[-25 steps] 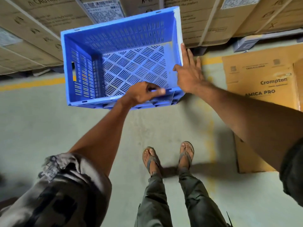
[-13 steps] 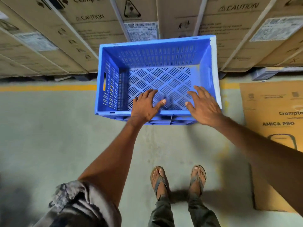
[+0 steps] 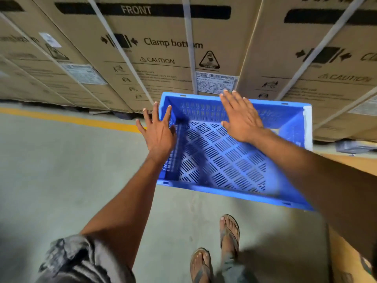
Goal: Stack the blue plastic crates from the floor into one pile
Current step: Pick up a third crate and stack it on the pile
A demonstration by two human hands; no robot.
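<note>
A blue plastic crate with a slotted floor and slotted walls sits open side up in front of me, close to the cardboard cartons. It is empty. My left hand hovers over the crate's left wall with fingers spread and straight, holding nothing. My right hand is above the crate's far half, fingers straight and flat, also holding nothing. Whether either hand touches the crate is unclear. No other crate is in view.
Tall strapped cardboard cartons form a wall just behind the crate. A yellow floor line runs along the left. A flat cardboard box lies at the right. My sandalled feet stand on the grey floor below the crate.
My left hand let go of the crate's near rim and both hands lifted off, fingers opening. The crate now lies lower and nearer in view, turned slightly.
</note>
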